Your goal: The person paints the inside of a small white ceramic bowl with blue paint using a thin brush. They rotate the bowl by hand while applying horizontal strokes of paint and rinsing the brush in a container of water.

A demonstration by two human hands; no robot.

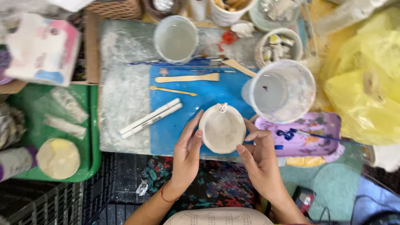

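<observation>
A small white clay bowl with a tiny cat face on its far rim is held over a blue mat. My left hand cups the bowl's left side, thumb on the rim. My right hand holds its right side, with fingers curled around the edge. The bowl's hollow faces up and looks bare inside.
Two white pens and wooden modelling tools lie on the mat. Two plastic cups of cloudy water stand behind. A purple palette with a blue brush sits at the right, a green tray at the left, yellow bags far right.
</observation>
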